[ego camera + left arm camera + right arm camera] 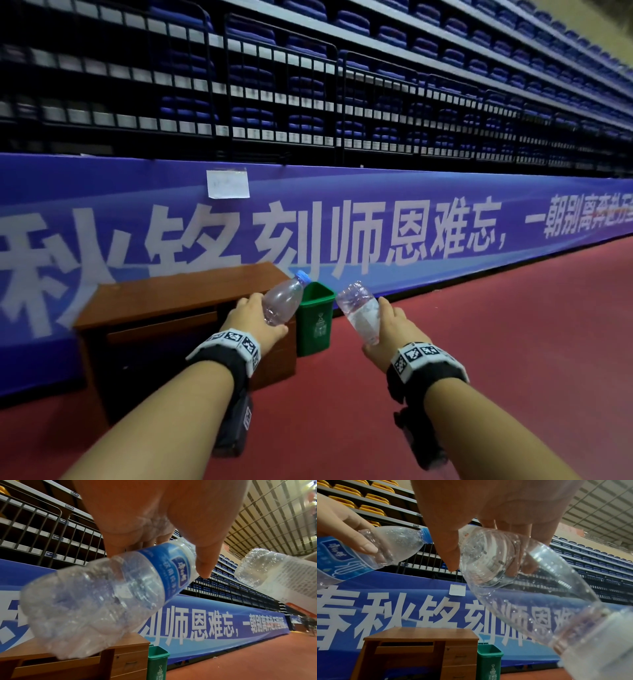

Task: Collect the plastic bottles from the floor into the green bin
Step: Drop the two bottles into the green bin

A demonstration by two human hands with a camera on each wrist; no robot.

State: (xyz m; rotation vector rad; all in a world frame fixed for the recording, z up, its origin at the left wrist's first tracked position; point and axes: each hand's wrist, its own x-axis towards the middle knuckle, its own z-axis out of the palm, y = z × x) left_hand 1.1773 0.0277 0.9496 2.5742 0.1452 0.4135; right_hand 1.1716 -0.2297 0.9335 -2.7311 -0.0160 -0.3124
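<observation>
My left hand (255, 317) grips a clear plastic bottle with a blue cap (282, 301), its cap tilted up toward the bin; its blue label (163, 572) shows in the left wrist view. My right hand (390, 329) holds a second clear bottle (361, 310) with its base pointing up and forward. The small green bin (315, 322) stands on the red floor ahead, between the two bottles in the head view, open at the top (489, 652). Both bottles are in the air, short of the bin.
A brown wooden desk (178, 301) with drawers stands directly left of the bin. A long blue banner (376, 222) with white characters runs behind them, with railings and folded stadium seats above. Red floor (479, 342) stretches to the right.
</observation>
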